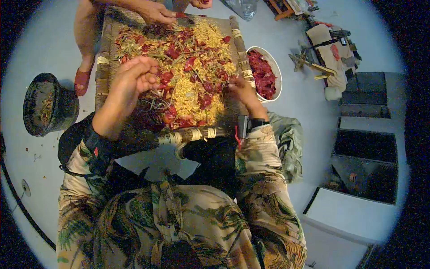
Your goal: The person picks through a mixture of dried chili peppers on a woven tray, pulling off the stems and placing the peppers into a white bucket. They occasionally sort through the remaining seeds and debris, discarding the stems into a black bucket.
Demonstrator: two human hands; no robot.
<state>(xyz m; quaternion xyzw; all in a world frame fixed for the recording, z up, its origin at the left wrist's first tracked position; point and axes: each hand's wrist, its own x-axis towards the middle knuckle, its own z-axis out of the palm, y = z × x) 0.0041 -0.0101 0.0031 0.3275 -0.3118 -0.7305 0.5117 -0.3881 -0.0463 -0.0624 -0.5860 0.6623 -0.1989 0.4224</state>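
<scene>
Pinching something indistinct, perhaps: right hand (244,93)

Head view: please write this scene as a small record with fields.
Left hand: over the framed mat, fingers curled; grip unclear
Right hand: at the mat's right edge; grip unclear
On mat: yellow bits and red pods, mixed
Right of mat: white bucket with dark red pieces
Left of mat: black pot
Far side: another person's hand

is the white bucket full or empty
Not empty, though how full I cannot tell: the white bucket holds a heap of dark red pieces, their depth hidden.
</scene>
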